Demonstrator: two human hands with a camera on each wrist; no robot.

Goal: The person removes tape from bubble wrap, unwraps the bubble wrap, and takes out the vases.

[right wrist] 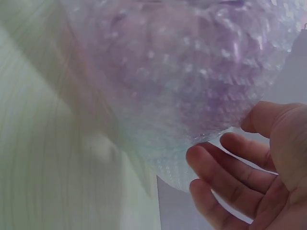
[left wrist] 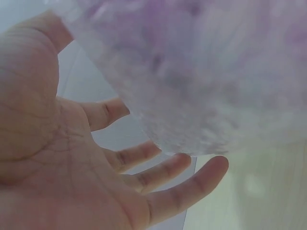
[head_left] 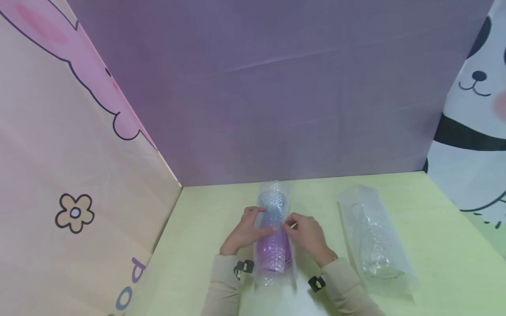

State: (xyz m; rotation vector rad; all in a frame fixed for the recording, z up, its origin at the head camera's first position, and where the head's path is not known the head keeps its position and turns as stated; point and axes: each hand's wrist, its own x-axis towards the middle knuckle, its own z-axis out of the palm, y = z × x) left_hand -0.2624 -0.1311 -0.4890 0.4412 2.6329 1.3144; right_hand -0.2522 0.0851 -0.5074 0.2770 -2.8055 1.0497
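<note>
A bubble-wrapped vessel [head_left: 273, 250], see-through and shading from blue at the far end to purple at the near end, lies lengthwise on the table. My left hand [head_left: 247, 228] is at its left side, the thumb laid over the top of the wrap and the other fingers spread loosely along the edge. In the left wrist view, those fingers [left wrist: 177, 191] lie straight beside the wrap. From the right, my right hand [head_left: 308, 235] pinches the edge of the bubble wrap [right wrist: 192, 81] between thumb and forefinger, its other fingers bent under the edge.
A second bubble-wrapped vessel [head_left: 377, 245], clear, lies on the pale yellow-green table [head_left: 197, 245] to the right. A purple-grey wall panel [head_left: 276, 109] rises at the table's far edge. Printed panels stand left [head_left: 99, 166] and right [head_left: 466, 171].
</note>
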